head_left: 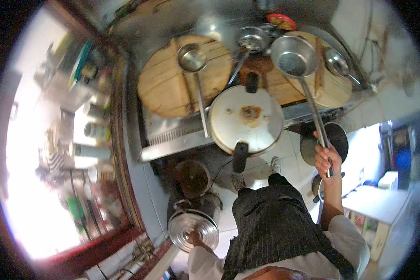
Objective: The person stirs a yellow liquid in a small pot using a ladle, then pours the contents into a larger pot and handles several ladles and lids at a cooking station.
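Note:
My right hand (327,161) is wrapped round the long steel handle of a large ladle (295,57). Its deep bowl is over the right-hand wooden board. Low on the left, my left hand (192,238) grips a round silver pot lid (206,225) by its middle. The lid is over or beside a dark pot, and I cannot tell whether it rests on it. In the centre stands a pressure cooker (235,114) with black handles and a brown stain round its valve. A smaller ladle (192,58) lies across the left wooden board (158,77), its handle beside the cooker.
A steel pan (252,39), another ladle (336,63) and a red dish (281,21) sit along the back of the steel counter. A pot with dark contents (191,179) stands at floor level. A dark pot (340,142) is near my right hand. Shelves with containers (95,130) line the left.

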Demonstrator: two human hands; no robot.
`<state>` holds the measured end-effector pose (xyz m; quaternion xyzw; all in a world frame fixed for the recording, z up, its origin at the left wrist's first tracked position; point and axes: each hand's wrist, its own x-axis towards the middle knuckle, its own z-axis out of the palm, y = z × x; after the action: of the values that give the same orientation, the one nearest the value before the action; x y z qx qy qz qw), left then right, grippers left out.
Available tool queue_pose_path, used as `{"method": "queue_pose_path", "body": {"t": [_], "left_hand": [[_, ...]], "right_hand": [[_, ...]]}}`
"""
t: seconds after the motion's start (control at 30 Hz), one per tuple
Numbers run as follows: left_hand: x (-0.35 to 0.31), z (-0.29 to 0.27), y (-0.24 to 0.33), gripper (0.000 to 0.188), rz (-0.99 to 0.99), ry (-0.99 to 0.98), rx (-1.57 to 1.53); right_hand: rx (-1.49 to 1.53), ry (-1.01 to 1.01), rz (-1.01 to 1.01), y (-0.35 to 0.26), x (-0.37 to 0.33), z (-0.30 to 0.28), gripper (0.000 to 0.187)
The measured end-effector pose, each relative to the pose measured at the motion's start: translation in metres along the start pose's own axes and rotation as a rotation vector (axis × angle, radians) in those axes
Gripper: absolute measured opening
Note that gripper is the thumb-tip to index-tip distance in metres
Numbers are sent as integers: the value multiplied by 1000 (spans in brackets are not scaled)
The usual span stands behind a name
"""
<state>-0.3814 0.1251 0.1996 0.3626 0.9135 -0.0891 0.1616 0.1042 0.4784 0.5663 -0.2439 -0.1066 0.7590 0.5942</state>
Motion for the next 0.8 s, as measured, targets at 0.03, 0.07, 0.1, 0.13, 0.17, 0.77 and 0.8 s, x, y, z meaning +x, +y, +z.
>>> {"method": "queue_pose_path", "body": {"t": [0.03, 0.07, 0.1, 0.13, 0.17, 0.77, 0.8], "left_hand": [[4, -10, 5, 25, -15, 13, 12], [8, -16, 17, 24, -20, 29, 18], [11, -25, 33, 24, -21, 49, 22], [9, -36, 45, 23, -28, 68, 26], [8, -46, 59, 23, -36, 94, 27], [-106, -227, 695, 32, 640, -769, -1292], [-107, -235, 721, 35, 588, -811, -1213]], "right_hand": [[-31, 1, 9, -4, 1, -5, 55], [-22, 4, 0, -11, 2, -13, 53], [-17, 7, -7, -23, 5, -23, 51], [-24, 8, -9, -33, 7, -35, 49], [-33, 5, -8, -43, 11, -48, 47], [-697, -13, -72, -108, 181, -227, 20], [-796, -47, -8, -115, 186, -229, 22]]}}
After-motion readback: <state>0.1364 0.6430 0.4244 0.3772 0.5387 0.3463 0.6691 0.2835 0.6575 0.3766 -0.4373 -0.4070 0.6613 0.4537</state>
